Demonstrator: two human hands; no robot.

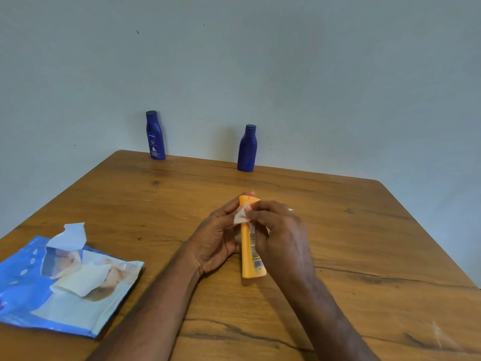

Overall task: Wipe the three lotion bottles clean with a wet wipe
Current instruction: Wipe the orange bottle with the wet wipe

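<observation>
An orange lotion bottle [249, 252] is held in the middle of the wooden table [364, 256], cap end pointing away from me. My left hand [217, 241] grips it from the left side. My right hand [279, 235] pinches a small white wet wipe [241, 217] against the bottle's upper part. Two dark blue lotion bottles stand upright at the table's far edge: a labelled one [155, 135] on the left and a plain one [247, 149] to its right.
A blue wet-wipe packet [52, 303] lies flat at the near left with its flap [69, 237] peeled open and a white wipe [83, 280] sticking out. A pale wall rises behind the table. The table's right edge runs diagonally.
</observation>
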